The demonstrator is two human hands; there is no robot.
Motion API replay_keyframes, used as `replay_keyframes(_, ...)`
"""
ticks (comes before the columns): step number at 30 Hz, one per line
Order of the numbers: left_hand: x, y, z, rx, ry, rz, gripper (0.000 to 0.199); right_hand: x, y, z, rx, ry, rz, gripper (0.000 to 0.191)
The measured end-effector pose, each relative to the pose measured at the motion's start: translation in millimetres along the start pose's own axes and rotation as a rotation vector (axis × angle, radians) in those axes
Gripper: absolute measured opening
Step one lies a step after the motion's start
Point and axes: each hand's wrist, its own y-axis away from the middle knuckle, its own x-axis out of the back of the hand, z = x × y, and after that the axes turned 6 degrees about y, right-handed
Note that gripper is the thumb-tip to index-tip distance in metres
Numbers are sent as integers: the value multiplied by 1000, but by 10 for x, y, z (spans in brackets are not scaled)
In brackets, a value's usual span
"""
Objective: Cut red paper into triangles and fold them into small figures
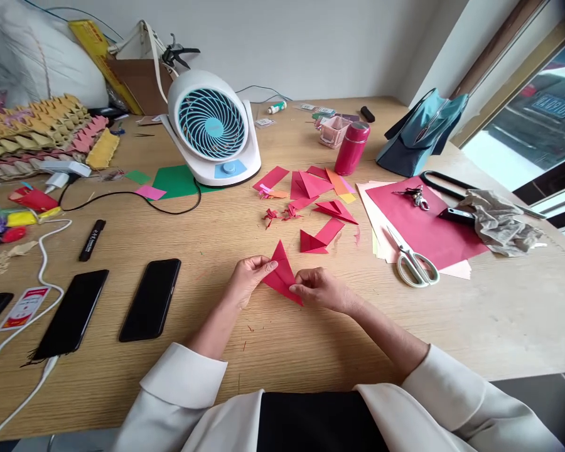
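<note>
A folded piece of red paper (282,274), roughly triangular with a point upward, is held between both hands above the wooden table. My left hand (250,277) pinches its left edge between thumb and fingers. On the other side, my right hand (318,289) grips the lower right edge, fingers curled. Just beyond the hands lie a folded red strip (322,237), another folded red piece (336,210) and small red cut paper shapes (290,212).
Scissors (415,263) rest on red sheets (419,220) at right, near a teal bag (421,135). A white fan (214,129) and red bottle (353,148) stand behind. Two phones (150,300) and a marker (92,240) lie left on the table (198,226).
</note>
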Motion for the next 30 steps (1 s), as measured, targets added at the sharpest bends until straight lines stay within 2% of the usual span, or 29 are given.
replay_keyframes(4, -11, -86, -44, -46, -9, 44, 39, 59, 8, 16, 37, 33, -62, 30)
replay_keyframes(9, 11, -115, -87, -62, -32, 58, 35, 65, 3, 27, 38, -6, 15, 20)
replay_keyframes(15, 16, -82, -102, -57, -79, 31, 30, 62, -29, 81, -41, -37, 104, 25)
replay_keyframes(22, 39, -81, -122, -80, -117, 27, 28, 20, -21, 174, -22, -78, 146, 19)
replay_keyframes(26, 37, -63, -122, -96, -66, 54, 31, -20, -13, 217, 31, -271, 173, 18)
replay_keyframes(30, -1, -35, -116, -144, -29, 77, 30, -67, 16, 278, 171, -380, 195, 21)
